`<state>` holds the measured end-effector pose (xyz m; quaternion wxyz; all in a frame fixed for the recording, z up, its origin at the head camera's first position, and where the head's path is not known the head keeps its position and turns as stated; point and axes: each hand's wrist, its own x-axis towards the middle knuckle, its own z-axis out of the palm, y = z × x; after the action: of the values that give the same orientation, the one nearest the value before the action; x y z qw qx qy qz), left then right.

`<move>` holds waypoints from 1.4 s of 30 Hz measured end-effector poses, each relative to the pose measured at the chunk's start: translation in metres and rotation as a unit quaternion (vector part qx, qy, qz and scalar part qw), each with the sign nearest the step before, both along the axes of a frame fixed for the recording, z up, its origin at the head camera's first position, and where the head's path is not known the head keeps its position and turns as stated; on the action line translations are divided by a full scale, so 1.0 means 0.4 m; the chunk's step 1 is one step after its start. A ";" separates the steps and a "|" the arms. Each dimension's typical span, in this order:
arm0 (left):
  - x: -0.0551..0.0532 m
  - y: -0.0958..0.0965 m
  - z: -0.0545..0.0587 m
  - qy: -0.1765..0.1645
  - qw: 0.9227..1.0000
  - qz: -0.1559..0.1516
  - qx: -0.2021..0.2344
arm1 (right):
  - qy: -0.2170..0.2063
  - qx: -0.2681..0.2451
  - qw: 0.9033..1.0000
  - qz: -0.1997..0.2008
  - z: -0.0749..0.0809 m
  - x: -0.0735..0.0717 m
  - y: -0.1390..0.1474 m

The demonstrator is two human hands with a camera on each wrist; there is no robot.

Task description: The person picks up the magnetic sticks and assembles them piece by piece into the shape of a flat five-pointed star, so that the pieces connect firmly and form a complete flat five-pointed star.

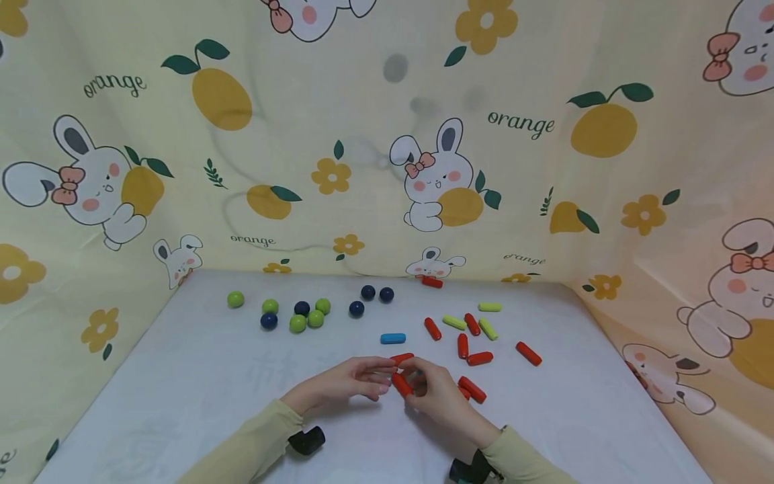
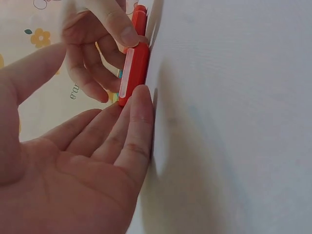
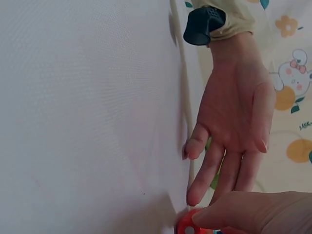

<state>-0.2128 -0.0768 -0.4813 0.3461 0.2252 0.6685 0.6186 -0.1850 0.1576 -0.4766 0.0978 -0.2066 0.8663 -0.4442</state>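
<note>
My right hand point(image 1: 438, 391) pinches a short red stick point(image 1: 402, 385) near one end, thumb on top, low over the white table point(image 1: 199, 410). Fingers nearly straight, my left hand point(image 1: 347, 382) lies palm inward from the left, its fingertips right at the stick's other end. A pale strip runs along this red stick point(image 2: 134, 70) in the left wrist view. Behind the fingertips of both hands another red stick point(image 1: 402, 357) is partly hidden. Just beyond my hands lies a blue stick point(image 1: 393, 338).
Several red sticks point(image 1: 529, 353) and yellow-green sticks point(image 1: 490, 307) are scattered to the right, two partly behind my right hand. Green balls point(image 1: 236, 299) and dark blue balls point(image 1: 368, 292) sit at the back left. A printed cloth point(image 1: 363, 134) surrounds the table's back and sides.
</note>
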 end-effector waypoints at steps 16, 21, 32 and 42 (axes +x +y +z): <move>-0.008 0.010 -0.003 0.034 0.998 0.030 -0.035 | -0.031 0.001 0.999 0.024 0.002 -0.016 0.008; -0.014 0.014 -0.007 0.040 0.997 0.044 -0.039 | -0.034 0.004 0.999 0.022 0.003 -0.023 0.010; -0.016 0.021 -0.004 0.057 0.994 0.070 -0.064 | -0.024 0.013 1.000 0.008 0.001 -0.028 0.015; -0.019 0.041 -0.011 0.088 0.985 0.103 -0.104 | -0.011 0.021 1.000 0.002 -0.003 -0.031 0.015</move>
<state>-0.2206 -0.0602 -0.4857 0.2418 0.1717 0.7766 0.5558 -0.1975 0.1636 -0.4779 0.1124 -0.2012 0.8738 -0.4283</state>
